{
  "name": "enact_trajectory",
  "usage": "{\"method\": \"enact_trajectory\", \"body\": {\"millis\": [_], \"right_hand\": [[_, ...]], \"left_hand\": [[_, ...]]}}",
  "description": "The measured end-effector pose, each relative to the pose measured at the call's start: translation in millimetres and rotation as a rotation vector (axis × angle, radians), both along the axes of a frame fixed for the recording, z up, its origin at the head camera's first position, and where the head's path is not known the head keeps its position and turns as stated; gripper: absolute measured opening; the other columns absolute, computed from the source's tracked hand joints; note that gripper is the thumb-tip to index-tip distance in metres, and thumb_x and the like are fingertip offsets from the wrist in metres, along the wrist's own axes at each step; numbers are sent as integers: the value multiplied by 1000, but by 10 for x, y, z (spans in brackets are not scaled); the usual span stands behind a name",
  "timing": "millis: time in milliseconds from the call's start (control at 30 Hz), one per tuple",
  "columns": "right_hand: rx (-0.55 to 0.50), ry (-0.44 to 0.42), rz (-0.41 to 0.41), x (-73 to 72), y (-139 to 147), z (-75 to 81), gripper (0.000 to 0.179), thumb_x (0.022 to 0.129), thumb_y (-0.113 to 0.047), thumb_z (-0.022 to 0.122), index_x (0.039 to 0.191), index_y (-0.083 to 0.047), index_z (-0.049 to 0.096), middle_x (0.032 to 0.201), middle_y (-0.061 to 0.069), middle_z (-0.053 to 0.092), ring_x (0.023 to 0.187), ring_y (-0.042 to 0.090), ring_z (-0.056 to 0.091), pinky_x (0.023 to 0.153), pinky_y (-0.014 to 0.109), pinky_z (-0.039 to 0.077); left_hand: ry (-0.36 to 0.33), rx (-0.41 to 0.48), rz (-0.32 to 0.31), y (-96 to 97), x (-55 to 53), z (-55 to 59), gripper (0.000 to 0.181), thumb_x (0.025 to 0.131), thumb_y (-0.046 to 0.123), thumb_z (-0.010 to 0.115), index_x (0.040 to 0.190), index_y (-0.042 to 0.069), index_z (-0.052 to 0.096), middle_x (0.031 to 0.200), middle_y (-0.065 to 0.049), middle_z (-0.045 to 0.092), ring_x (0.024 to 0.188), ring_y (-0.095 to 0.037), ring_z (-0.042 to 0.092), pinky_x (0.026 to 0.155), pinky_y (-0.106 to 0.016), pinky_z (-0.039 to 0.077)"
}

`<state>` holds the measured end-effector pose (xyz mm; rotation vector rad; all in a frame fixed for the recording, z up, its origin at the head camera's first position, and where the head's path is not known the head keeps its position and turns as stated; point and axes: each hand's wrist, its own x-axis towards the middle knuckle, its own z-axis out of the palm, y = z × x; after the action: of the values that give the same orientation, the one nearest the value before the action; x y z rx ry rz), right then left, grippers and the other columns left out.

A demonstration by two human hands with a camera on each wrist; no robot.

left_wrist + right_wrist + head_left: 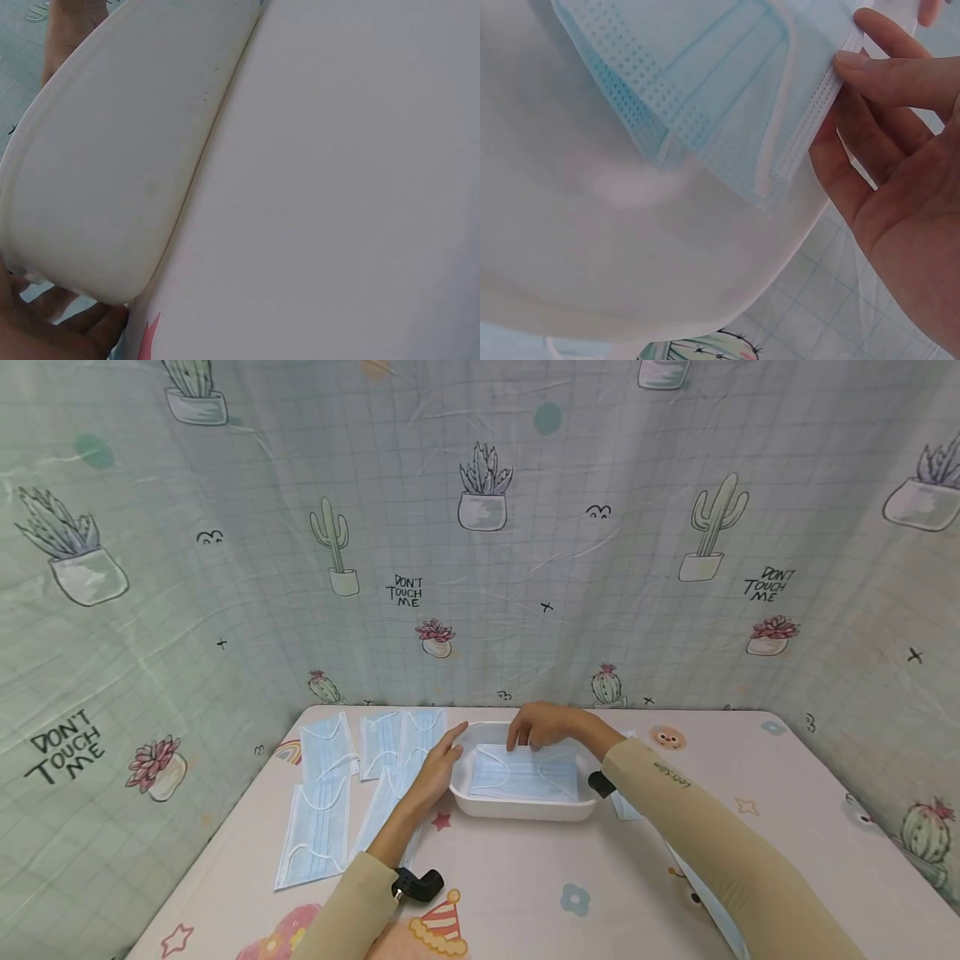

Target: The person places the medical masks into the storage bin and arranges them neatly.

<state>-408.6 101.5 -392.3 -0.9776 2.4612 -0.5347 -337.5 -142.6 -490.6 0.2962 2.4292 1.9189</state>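
Observation:
A white plastic basin [525, 810] stands on the table, with light blue pleated face masks inside it. My right hand [543, 724] reaches over the basin's far rim and pinches the top edge of a face mask [727, 90] between thumb and fingers. In the right wrist view, another mask [634, 112] shows beneath the pinched one. My left hand [437, 768] rests against the left end of the basin. Its fingers [97, 326] lie along the outer wall near the base in the left wrist view, and part of that hand is out of that view.
Several face masks [318, 818] lie spread on the table left of the basin. More masks [624, 806] lie to the right, partly under the right forearm. A patterned cloth [480, 610] hangs behind and at both sides of the table [517, 885].

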Motion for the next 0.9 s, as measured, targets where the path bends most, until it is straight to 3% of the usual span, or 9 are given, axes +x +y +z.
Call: {"method": "enact_trajectory", "body": {"millis": [267,500,700,900], "right_hand": [[6,-46,-8,6,-11,-16,41,90,13,50,113,-6,78,100,8,69,72,10,51,58,21,44],[6,-80,-28,22,-16,-7,37,92,8,47,112,-1,77,92,6,63,67,11,44,57,22,41],[41,-92,-63,2,-23,-32,33,98,2,49,115,-3,76,106,9,71,76,13,49,64,24,47],[92,-118,-114,21,-24,-26,35,99,-1,48,117,-7,77,127,9,72,105,17,63,86,36,59]], "left_hand": [[3,-11,-1,2,18,4,51,112,23,34,163,24,34,172,-7,27,160,-33,20,129,-60,15],[6,-11,1,9,10,19,51,112,24,34,163,23,33,172,-7,26,160,-33,19,129,-59,15],[14,-8,5,17,11,22,51,111,22,35,163,22,34,171,-8,27,160,-33,22,129,-58,18],[19,-19,6,14,9,24,51,111,22,35,162,21,35,171,-9,28,160,-34,22,129,-58,18]]}}
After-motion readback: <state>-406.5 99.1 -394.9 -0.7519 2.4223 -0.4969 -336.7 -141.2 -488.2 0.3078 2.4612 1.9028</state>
